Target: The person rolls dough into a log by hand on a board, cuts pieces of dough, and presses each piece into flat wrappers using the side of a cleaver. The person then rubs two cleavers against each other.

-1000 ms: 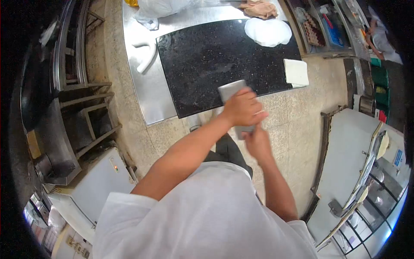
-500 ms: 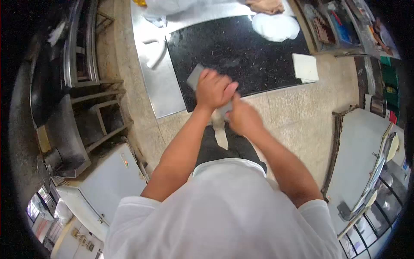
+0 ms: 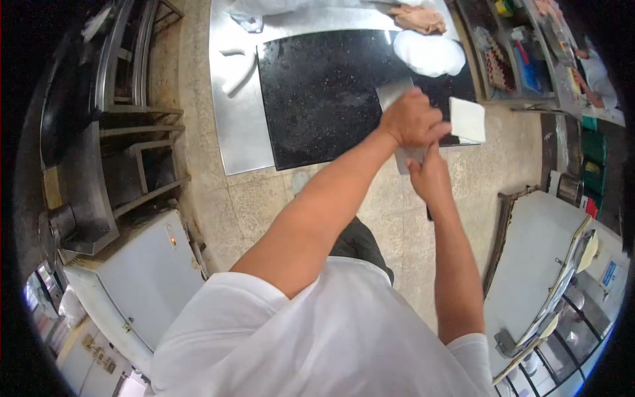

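Note:
My right hand (image 3: 431, 177) is closed round the handle of a cleaver (image 3: 395, 92), a wide grey metal blade; a dark handle end shows by the wrist. My left hand (image 3: 413, 120) lies across the blade with its fingers curled over it, covering its middle. The blade is over the right part of a black board (image 3: 324, 99) dotted with pale specks, and its lower end reaches past the board's near edge. Close to the right of both hands is a white square piece (image 3: 467, 120) at the board's corner.
The board lies on a steel table (image 3: 241, 142). Behind it are a white rounded bundle (image 3: 430, 53) and a brown cloth (image 3: 419, 19); a curved white thing (image 3: 239, 74) lies left. White cabinets (image 3: 149, 264) flank me. Another person (image 3: 597, 79) shows at upper right.
Both hands have moved right with the cleaver, from the board's left near corner to its right side. My body has turned along with them.

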